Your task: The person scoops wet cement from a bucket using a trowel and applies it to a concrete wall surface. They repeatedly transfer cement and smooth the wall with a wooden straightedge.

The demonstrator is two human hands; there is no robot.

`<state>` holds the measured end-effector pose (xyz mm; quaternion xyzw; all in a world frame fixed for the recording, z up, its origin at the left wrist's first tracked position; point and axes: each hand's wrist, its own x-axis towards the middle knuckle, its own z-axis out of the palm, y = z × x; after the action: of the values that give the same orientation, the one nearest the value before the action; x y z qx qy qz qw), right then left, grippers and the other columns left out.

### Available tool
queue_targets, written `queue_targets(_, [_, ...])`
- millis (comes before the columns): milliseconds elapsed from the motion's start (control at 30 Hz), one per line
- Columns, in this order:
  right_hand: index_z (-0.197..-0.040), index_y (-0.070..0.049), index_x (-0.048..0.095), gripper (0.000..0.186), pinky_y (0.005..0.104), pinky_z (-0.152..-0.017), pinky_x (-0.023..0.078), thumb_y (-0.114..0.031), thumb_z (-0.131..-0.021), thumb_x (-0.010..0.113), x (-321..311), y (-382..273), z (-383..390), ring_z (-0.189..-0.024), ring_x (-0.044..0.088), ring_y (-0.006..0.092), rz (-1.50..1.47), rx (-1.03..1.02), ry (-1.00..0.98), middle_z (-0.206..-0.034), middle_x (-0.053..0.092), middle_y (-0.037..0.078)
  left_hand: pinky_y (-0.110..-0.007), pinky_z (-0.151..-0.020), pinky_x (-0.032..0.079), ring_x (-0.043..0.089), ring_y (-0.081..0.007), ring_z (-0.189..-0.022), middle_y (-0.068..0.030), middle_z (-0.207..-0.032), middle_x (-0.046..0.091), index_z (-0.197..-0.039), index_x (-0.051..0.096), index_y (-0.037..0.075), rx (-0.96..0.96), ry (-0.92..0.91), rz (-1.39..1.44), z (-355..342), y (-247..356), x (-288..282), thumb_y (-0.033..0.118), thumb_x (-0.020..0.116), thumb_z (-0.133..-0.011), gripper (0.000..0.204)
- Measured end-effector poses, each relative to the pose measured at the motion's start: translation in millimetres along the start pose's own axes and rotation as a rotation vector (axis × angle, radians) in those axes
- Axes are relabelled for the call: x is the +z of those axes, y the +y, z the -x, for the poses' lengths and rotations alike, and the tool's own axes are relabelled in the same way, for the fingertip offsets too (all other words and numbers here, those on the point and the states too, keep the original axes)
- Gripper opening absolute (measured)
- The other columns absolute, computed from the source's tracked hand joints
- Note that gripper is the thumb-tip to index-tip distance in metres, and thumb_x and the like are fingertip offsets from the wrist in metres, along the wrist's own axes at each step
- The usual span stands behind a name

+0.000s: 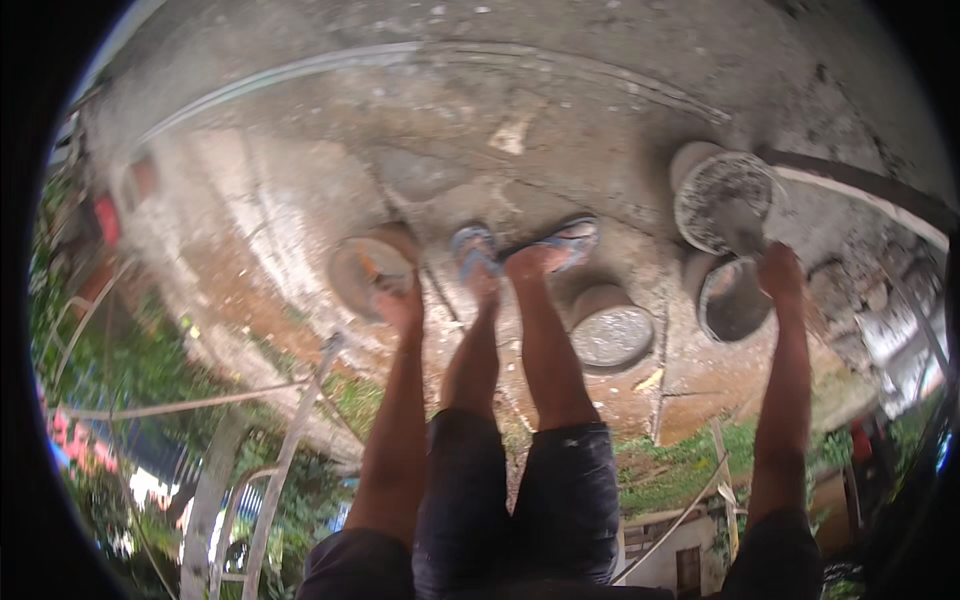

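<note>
My right hand [781, 272] is closed at the grip end of a grey tool that looks like a trowel [740, 226]. Its blade reaches into a pale bucket [683, 225] of wet grey mortar [722, 187]. Just below that, a second bucket [707, 318] has its dark opening toward me. On the left, my left hand [402, 303] reaches to a round, shallow pan or pot [345, 272]. The fingers are curled at an orange piece [371, 268] over this pan. Blur hides what that piece is.
A round container filled with grey mix [613, 337] stands right of my sandalled feet [530, 250]. A long pale pipe or strip [330, 62] crosses the far ground. Rubble [845, 300] lies at the right. Metal and wooden poles [290, 450] rise at the lower left, among plants.
</note>
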<state>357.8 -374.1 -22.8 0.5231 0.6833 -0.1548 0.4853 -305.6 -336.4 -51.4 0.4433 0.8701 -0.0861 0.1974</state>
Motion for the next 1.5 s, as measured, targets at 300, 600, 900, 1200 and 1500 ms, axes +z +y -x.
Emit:
queue_targets(300, [-0.107,-0.006,0.057,0.025,0.0518,-0.08,0.046,-0.015,-0.086,0.048,-99,4,29,-0.095,0.059,0.0401,-0.635,0.475,-0.077,-0.098,0.06,0.022,-0.049,-0.107,0.021,0.029,-0.0312,-0.132,-0.0146,-0.144,0.027,-0.143,0.015,0.001,-1.051,-0.535,1.008,0,-61,47,0.061,0.047,-0.085,0.09])
queue_targets(600, [-0.112,-0.008,0.055,0.028,0.0478,-0.079,0.05,-0.012,-0.086,0.042,34,-42,-50,-0.099,0.058,0.0412,-0.928,0.5,0.019,-0.104,0.059,0.022,-0.031,-0.086,0.046,0.056,-0.0223,-0.105,-0.0156,-0.115,0.055,-0.118,0.049,-0.002,-0.1,-0.464,0.532,-48,-125,65,0.014,0.05,-0.087,0.034])
queue_targets(900, [-0.121,-0.008,0.046,0.035,0.0491,-0.081,0.046,-0.008,-0.086,0.048,-70,-47,139,-0.099,0.055,0.0419,-1.254,0.809,0.189,-0.106,0.059,0.021,-0.034,-0.072,0.053,0.058,-0.0209,-0.09,-0.0124,-0.108,0.054,-0.124,0.038,0.004,-0.063,-0.504,0.645,59,105,-121,0.004,0.057,-0.08,0.047])
queue_targets(1200, [-0.123,0.0,0.046,0.04,0.049,-0.075,0.046,-0.012,-0.085,0.05,-19,-197,260,-0.091,0.056,0.0433,-1.698,0.907,0.289,-0.104,0.056,0.024,-0.034,-0.064,0.046,0.059,-0.0192,-0.066,-0.0107,-0.075,0.064,-0.089,0.058,-0.002,0.504,-0.564,0.368,181,322,-75,0.014,0.067,-0.08,0.021])
queue_targets(1500, [-0.123,0.002,0.044,0.041,0.0504,-0.075,0.043,-0.013,-0.086,0.051,-45,-299,308,-0.093,0.053,0.0467,-2.073,1.132,0.067,-0.108,0.053,0.028,-0.037,-0.064,0.047,0.065,-0.0256,-0.065,-0.017,-0.076,0.066,-0.084,0.062,-0.005,1.041,-0.54,0.077,305,464,0,0.023,0.069,-0.08,0.029])
